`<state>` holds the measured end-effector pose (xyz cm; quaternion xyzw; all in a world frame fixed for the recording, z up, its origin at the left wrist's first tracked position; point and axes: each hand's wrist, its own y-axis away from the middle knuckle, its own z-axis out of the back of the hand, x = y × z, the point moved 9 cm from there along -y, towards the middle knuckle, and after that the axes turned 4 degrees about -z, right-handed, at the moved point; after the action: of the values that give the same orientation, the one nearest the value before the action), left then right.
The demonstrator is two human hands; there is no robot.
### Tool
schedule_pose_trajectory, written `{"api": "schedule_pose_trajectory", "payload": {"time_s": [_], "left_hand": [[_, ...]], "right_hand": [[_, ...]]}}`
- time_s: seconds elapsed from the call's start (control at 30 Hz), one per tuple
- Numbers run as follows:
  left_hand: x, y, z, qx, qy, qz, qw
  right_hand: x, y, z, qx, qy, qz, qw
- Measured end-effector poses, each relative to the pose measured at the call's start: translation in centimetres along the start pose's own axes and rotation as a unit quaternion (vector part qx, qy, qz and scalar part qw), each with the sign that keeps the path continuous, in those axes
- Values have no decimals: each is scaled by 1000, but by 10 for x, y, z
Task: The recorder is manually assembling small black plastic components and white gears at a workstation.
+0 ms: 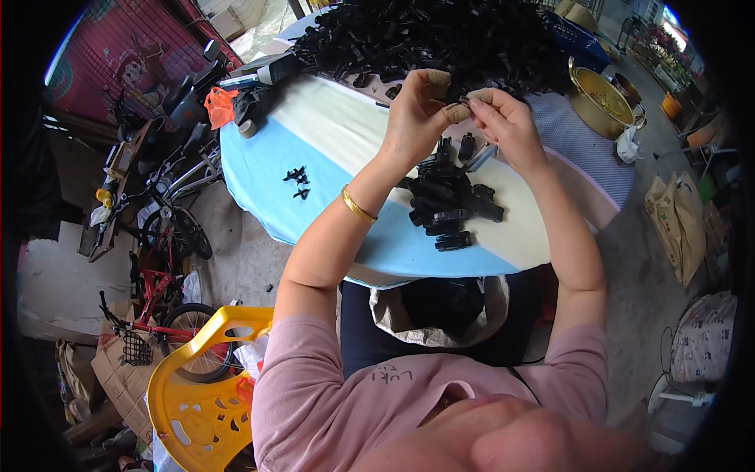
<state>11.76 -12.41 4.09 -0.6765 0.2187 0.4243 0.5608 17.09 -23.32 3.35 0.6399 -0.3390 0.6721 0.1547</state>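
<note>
My left hand (pixel 421 114) and my right hand (pixel 507 126) meet above the table, fingertips pinched together. Tan wraps cover some of the left fingers. Whatever small dark piece lies between the fingertips is too small to make out. Right below my hands sits a loose cluster of black plastic parts (pixel 444 193). A flat, light metallic-looking piece (pixel 481 157) lies beside that cluster, near my right wrist. Several tiny black pieces (pixel 297 181) are scattered on the blue part of the tablecloth (pixel 259 185), left of my left forearm.
A large heap of black parts (pixel 440 39) covers the table's far side. A gold-coloured pot (pixel 594 98) stands at the right rim. An open sack (pixel 385 315) with dark contents is below the table edge. At left are a yellow chair (pixel 212 409) and a red bicycle (pixel 149 291).
</note>
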Motion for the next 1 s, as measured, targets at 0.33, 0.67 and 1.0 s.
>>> {"api": "schedule_pose_trajectory", "payload": {"time_s": [0.33,0.67,1.0], "left_hand": [[-8,3,0,-23,-52,-2,998],[-17,3,-4,21,-10,29,999],[-19,4,-9,48,19,12,999]], "right_hand": [[13,5,0,-28,148,29,988],[33,14,-9,-24,233,121,965],[23,11,-7,-27,185,79,979]]}}
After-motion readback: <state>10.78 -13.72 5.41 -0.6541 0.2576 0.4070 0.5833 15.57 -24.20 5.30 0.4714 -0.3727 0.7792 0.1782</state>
